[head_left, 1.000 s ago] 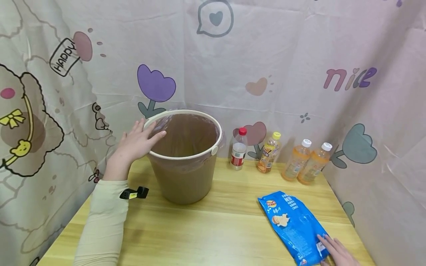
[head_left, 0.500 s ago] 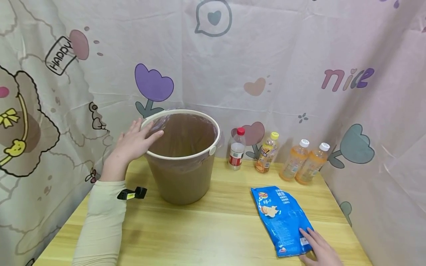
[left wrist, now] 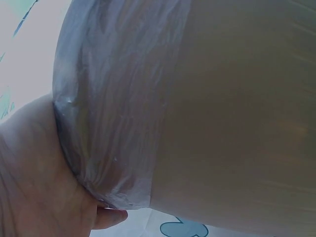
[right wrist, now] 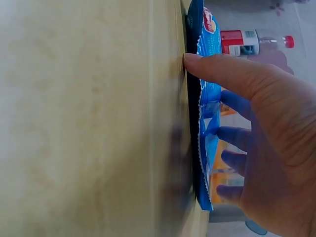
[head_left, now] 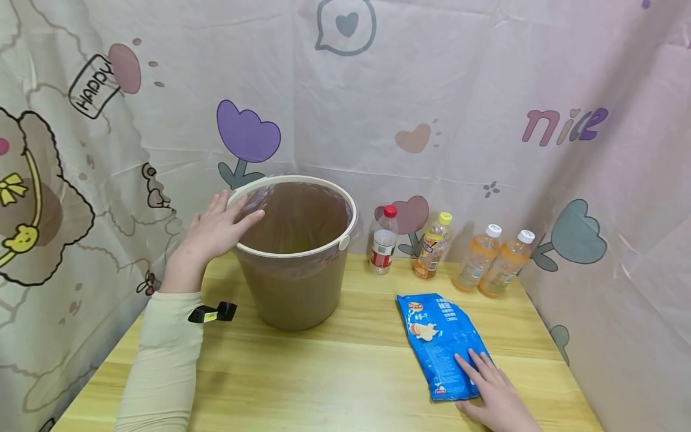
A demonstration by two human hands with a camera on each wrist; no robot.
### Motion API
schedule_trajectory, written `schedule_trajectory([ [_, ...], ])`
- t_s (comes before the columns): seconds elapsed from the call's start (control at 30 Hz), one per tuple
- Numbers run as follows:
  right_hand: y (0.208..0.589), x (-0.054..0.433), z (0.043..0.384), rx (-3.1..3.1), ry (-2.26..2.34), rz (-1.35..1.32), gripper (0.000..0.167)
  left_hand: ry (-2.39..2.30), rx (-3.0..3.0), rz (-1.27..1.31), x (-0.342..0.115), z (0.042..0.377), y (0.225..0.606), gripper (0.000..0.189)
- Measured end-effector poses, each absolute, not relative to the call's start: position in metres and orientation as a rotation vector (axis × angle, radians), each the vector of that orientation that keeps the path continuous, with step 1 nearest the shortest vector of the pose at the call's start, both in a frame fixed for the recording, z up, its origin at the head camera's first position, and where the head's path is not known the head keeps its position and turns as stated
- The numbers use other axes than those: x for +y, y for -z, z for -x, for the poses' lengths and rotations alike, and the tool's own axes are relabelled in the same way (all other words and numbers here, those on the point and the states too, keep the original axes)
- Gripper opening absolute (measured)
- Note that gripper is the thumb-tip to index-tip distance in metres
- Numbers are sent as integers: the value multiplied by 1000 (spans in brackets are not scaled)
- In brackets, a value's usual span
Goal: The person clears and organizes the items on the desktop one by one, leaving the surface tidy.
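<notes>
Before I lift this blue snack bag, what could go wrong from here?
The right hand has its fingers on top of the blue snack bag and its thumb at the edge, so the bag might slide rather than lift. The red-capped bottle stands near the brown bin, so a wide swing that way could knock it over. The left hand rests against the translucent plastic liner folded over the bin, so pulling away might drag the liner loose.

Soft glare on the pale tabletop [head_left: 324, 378], left wrist view hazy.
</notes>
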State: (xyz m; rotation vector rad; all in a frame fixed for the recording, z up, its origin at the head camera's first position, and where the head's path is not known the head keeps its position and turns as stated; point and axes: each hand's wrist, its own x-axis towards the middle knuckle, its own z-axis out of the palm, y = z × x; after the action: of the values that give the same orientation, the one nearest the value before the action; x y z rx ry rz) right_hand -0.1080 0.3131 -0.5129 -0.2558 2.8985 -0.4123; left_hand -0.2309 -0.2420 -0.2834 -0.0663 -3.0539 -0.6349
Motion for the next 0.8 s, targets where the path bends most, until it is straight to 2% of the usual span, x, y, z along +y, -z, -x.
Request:
schedule_trajectory([
  [0.6,513,308,118,2876,424,298,79,651,-3035,66,-243,231,284,91],
  [0.8,510,305,121,2892,390,275,67,647,-3036,61,-243,231,284,92],
])
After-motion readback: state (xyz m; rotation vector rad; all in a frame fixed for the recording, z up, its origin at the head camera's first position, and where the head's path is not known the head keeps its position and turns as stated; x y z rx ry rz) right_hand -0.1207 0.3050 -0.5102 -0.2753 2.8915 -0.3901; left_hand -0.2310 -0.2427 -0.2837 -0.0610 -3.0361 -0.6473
